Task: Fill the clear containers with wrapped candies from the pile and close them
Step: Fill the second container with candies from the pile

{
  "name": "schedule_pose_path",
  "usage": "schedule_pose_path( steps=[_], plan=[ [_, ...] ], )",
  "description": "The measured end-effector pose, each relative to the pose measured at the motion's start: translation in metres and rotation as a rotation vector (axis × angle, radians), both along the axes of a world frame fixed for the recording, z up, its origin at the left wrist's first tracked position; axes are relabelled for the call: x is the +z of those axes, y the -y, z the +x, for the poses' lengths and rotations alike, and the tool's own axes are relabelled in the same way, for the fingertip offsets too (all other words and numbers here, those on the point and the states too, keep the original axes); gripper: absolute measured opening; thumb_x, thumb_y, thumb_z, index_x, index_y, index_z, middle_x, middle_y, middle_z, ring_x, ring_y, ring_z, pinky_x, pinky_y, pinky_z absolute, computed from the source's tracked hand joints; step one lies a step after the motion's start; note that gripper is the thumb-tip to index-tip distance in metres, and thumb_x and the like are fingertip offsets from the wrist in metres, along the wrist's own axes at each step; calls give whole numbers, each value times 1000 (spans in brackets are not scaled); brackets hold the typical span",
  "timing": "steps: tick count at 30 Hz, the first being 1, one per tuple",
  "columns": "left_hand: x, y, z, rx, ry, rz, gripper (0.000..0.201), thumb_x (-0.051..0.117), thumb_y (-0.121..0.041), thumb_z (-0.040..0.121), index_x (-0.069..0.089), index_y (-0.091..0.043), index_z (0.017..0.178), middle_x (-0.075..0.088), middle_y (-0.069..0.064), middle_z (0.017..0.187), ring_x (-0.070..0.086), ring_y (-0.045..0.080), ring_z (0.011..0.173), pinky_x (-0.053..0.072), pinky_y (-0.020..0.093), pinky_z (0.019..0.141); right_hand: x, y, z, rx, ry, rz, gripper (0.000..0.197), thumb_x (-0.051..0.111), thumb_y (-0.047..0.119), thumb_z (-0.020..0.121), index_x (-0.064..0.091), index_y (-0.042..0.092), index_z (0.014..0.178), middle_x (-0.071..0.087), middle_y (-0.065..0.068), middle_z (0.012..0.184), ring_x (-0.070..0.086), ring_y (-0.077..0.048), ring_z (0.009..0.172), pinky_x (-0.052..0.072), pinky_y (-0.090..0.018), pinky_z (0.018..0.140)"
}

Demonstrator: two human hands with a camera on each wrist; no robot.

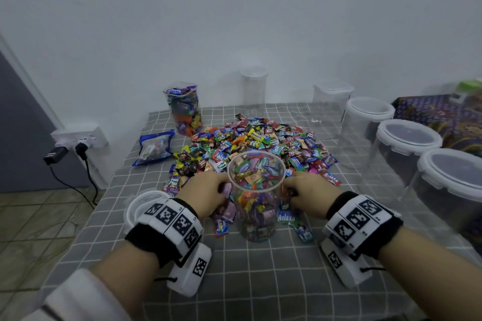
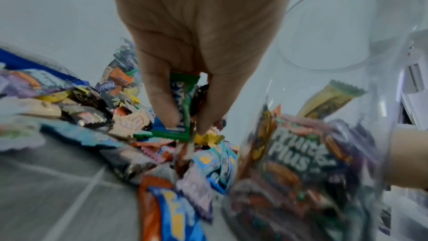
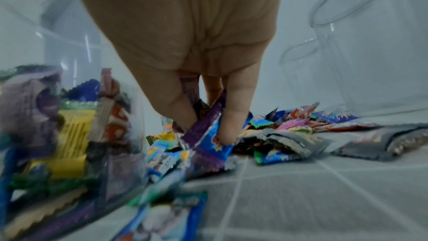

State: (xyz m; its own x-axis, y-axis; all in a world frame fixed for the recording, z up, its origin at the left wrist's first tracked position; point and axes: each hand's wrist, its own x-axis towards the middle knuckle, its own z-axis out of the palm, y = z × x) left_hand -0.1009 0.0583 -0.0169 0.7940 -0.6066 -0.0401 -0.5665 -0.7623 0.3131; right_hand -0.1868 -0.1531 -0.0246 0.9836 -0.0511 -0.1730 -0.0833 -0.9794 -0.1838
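The surface [image 1: 260, 281] wears grey cloth with a white grid; the candy pile [image 1: 260, 143] is many-coloured. The left hand [image 2: 197, 43] pinches a green-and-blue wrapper [image 2: 180, 109]; the right hand [image 3: 185, 34], a purple-and-blue one [image 3: 206, 135].

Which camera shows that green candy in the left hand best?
The left wrist view: the green candy sits pinched between fingers, close up. The head view hides it behind the left hand; the right wrist view doesn't show it.

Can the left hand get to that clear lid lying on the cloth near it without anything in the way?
Probably yes. The lid lies just outboard of the left hand with only bare cloth between, but that hand is pinching a green candy, which it would have to drop first.
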Motion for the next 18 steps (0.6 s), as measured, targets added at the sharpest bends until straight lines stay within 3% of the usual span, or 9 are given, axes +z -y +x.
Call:
schedule_pose_path(
  steps=[2, 5, 9, 12, 14, 18],
  plan=[
    [5, -3, 2, 38, -1, -91, 23, 57, -13, 88, 66, -19, 109, 67, 5, 105, 59, 23, 97, 49, 37, 85, 6, 2, 0, -30, 61, 19, 27, 49, 11, 88, 60, 15, 112, 53, -5, 103, 54, -24, 99, 43, -29, 81],
    [14, -7, 6, 111, 18, -255, 22, 59, -15, 88, 68, -19, 108, 68, 3, 103, 60, 21, 95, 49, 33, 81, 22, 3, -1, -77, 173, 67, 19, 52, 10, 85, 60, 12, 102, 45, -1, 93, 51, -24, 93, 39, -28, 75],
    [28, -12, 4, 228, 26, -432, 40, 65, -8, 83, 63, -16, 122, 64, 4, 114, 58, 22, 105, 46, 31, 90, 50, 2, -8, -127, 364, 142, 14, 58, 9, 83, 61, 9, 96, 49, -2, 95, 47, -20, 87, 35, -29, 71],
    [38, -14, -1, 221, 37, -540, 39, 65, -6, 81, 65, -17, 119, 67, 5, 105, 62, 22, 92, 50, 34, 84, 72, 1, -15, -141, 521, 160, 15, 61, 11, 82, 64, 11, 97, 50, 0, 93, 44, -17, 84, 31, -28, 69],
    [44, -16, -4, 215, 30, -607, 38, 65, -5, 81, 66, -16, 117, 68, 5, 100, 63, 21, 84, 53, 38, 82, 85, -2, -21, -156, 623, 208, 15, 62, 11, 81, 65, 13, 95, 53, -3, 94, 47, -20, 86, 33, -31, 70],
    [58, -17, -13, 207, 55, -663, 39, 66, -4, 79, 67, -18, 116, 64, -4, 95, 62, 19, 89, 52, 42, 87, 104, -15, -34, -115, 765, 360, 12, 60, 11, 78, 65, 15, 88, 57, -5, 93, 51, -20, 86, 37, -35, 78]
  ],
)
